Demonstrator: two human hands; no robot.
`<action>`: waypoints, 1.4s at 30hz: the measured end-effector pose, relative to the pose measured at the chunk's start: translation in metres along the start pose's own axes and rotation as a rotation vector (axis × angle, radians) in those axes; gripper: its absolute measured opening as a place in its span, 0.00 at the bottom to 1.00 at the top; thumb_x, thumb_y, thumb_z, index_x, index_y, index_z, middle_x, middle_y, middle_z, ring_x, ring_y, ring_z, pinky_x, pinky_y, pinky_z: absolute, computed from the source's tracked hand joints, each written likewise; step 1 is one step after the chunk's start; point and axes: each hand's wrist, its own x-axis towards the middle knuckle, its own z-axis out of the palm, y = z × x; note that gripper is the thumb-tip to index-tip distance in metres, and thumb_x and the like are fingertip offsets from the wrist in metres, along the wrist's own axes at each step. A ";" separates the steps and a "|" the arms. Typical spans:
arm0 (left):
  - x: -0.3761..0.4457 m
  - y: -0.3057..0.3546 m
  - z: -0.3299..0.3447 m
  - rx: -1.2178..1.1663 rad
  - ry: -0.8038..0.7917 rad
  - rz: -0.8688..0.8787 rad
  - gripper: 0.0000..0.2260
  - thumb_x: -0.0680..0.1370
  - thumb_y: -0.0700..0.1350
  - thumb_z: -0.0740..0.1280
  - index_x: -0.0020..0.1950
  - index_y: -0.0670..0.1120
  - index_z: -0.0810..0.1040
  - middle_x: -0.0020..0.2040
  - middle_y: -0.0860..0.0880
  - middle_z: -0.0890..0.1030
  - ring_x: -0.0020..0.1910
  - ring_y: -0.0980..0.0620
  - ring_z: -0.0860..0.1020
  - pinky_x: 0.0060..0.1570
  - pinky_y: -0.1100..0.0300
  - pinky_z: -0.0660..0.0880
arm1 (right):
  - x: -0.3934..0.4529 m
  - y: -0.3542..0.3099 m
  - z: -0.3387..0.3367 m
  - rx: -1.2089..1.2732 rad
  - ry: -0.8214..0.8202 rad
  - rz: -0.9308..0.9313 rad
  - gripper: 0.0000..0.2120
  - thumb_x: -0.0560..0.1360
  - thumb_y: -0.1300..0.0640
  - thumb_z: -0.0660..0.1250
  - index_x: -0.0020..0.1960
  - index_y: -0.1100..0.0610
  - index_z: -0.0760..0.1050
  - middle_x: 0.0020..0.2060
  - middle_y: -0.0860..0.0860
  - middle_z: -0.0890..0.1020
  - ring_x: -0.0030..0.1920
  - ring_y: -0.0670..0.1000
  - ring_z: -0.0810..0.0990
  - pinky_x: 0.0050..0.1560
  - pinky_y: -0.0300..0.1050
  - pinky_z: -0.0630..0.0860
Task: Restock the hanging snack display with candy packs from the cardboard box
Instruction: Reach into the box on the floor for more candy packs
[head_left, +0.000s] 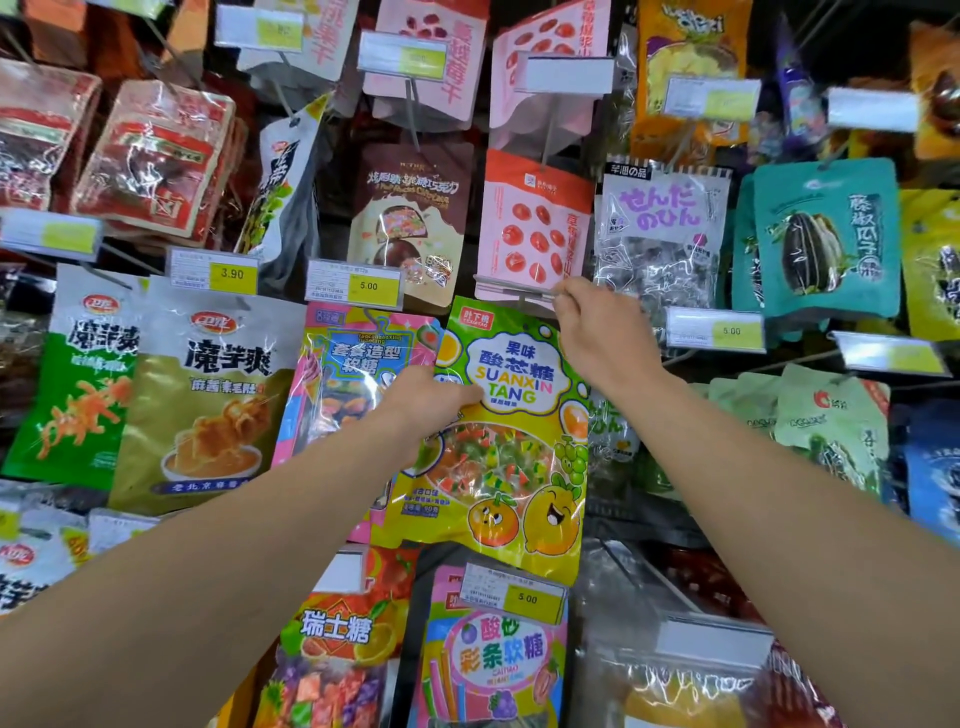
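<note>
A green and yellow candy pack (514, 436) printed "SUANXIN TANG" hangs at the centre of the display, slightly tilted. My left hand (423, 400) grips its left edge about halfway up. My right hand (592, 327) is at the pack's top right corner, and its fingers pinch the flipped-up label holder (511, 286) at the end of the metal hook above the pack. The cardboard box is out of view.
Hanging packs crowd all sides: a pink candy pack (343, 374) at the left, a gold snack pack (208, 400), a pink fruit pack (535, 228) above, a striped candy pack (493, 660) below. Price tags (356, 283) stick out on hooks.
</note>
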 end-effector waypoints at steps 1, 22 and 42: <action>0.000 0.001 0.000 -0.008 -0.009 -0.005 0.15 0.77 0.48 0.71 0.40 0.47 0.64 0.36 0.52 0.65 0.37 0.53 0.68 0.44 0.55 0.66 | -0.001 -0.001 0.000 0.007 -0.001 0.000 0.14 0.83 0.51 0.55 0.59 0.54 0.77 0.52 0.57 0.83 0.52 0.62 0.79 0.48 0.52 0.73; -0.010 0.001 -0.003 0.007 -0.055 -0.010 0.13 0.77 0.47 0.71 0.41 0.49 0.66 0.40 0.50 0.72 0.37 0.56 0.70 0.44 0.56 0.70 | -0.010 -0.008 0.004 0.026 0.028 0.053 0.16 0.83 0.52 0.55 0.65 0.55 0.75 0.58 0.57 0.81 0.54 0.60 0.79 0.50 0.51 0.74; -0.025 0.002 -0.009 -0.033 -0.045 0.005 0.13 0.78 0.44 0.70 0.38 0.48 0.67 0.36 0.52 0.70 0.33 0.57 0.68 0.30 0.65 0.65 | -0.011 -0.009 -0.003 0.054 -0.025 0.086 0.17 0.82 0.52 0.57 0.68 0.53 0.74 0.65 0.54 0.78 0.62 0.58 0.76 0.60 0.52 0.73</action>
